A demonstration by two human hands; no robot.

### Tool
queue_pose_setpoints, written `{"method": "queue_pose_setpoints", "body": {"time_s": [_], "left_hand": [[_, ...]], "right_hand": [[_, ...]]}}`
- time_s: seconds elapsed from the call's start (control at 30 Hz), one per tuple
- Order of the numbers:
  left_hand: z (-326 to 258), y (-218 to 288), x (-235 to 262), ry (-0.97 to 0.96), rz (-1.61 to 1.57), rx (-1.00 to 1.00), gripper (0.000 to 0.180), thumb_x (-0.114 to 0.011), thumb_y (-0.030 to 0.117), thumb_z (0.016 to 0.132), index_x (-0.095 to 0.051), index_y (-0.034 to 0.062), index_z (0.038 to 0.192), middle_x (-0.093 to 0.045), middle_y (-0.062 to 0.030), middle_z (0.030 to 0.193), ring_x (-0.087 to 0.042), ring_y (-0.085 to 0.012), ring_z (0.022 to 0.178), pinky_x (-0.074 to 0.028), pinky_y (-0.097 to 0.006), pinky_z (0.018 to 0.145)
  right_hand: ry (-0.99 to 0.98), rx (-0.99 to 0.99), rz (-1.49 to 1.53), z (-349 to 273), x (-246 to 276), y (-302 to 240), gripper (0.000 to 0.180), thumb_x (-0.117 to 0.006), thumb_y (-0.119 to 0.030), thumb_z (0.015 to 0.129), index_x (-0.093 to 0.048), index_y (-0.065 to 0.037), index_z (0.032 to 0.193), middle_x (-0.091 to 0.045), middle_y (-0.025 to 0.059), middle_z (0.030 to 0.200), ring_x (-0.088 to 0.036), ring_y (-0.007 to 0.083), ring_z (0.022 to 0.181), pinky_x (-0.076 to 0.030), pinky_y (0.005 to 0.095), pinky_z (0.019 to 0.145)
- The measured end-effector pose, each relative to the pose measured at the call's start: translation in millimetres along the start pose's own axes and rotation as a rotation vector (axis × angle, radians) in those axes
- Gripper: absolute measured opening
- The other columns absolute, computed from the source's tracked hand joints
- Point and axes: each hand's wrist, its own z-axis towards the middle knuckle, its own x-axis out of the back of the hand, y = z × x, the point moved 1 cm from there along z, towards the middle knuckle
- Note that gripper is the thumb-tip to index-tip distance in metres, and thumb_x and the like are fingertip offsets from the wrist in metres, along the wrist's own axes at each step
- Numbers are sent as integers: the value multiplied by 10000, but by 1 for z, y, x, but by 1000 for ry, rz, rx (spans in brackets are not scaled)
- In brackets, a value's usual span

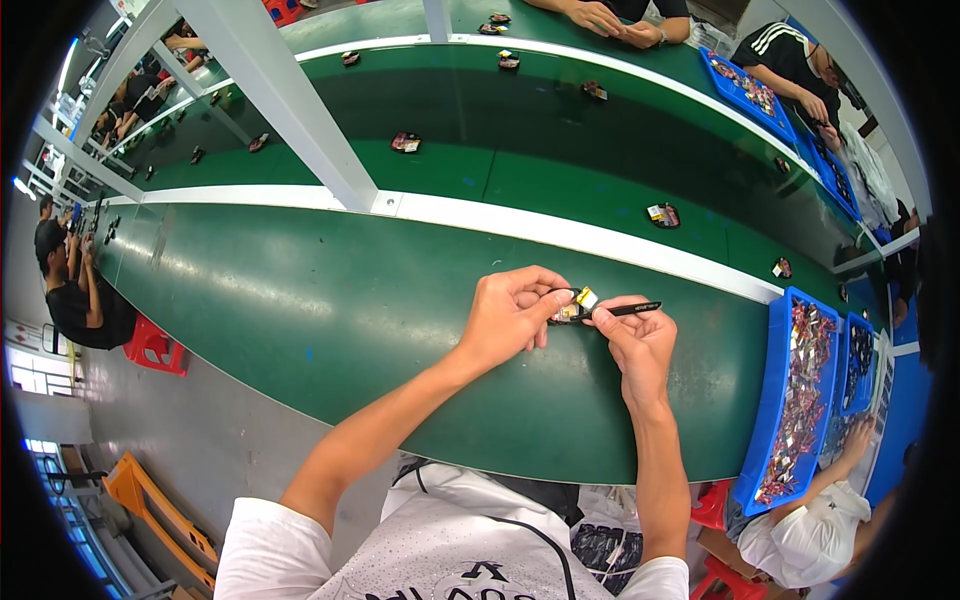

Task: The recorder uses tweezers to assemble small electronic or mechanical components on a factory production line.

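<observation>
Above the green worktable, my two hands meet over one small assembly. My left hand is closed, with thumb and fingers pinching a small black casing. A white and yellow piece sticks up from that casing; its exact kind is too small to tell. In my right hand a slim black pair of tweezers is gripped between thumb and fingers, its tip end pointing left at the casing. My fingers partly cover the casing and the tweezers' tips.
A blue tray heaped with small reddish parts stands at the right end. Beyond a white rail, a green conveyor belt carries several similar assemblies. A white post rises at left. Co-workers sit around, one close at right.
</observation>
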Motion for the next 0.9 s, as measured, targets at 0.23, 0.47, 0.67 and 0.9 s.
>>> {"method": "queue_pose_setpoints", "body": {"time_s": [0.23,0.47,0.67,0.9], "left_hand": [[3,0,7,-31,-67,74,189,-661,64,963,-665,-97,1063,-705,-114,810,-596,-90,485,-428,-215,382],[1,-2,3,-32,-21,53,215,-653,97,979,-671,-96,1069,-705,-112,810,-599,-96,487,-436,-215,387],[5,-9,5,-110,-114,73,301,-628,185,1014,-682,-98,1098,-704,-122,833,-610,-112,498,-451,-219,392],[5,-5,9,-123,-157,59,314,-610,195,1024,-692,-98,1099,-709,-126,835,-617,-116,499,-458,-219,391]], "right_hand": [[-22,43,-2,0,-5,1,131,-747,-55,872,-682,17,961,-743,141,828,-401,0,465,-235,177,409],[-48,64,10,-2,-1,-6,111,-725,54,879,-682,81,978,-727,148,902,-711,161,822,-568,245,741],[-1,353,-83,-5,1,6,125,-788,35,841,-711,47,940,-724,81,857,-531,19,596,-388,186,521],[67,592,-270,-6,-8,6,97,-831,23,790,-761,-7,851,-736,23,787,-419,5,508,-294,190,465]]}}
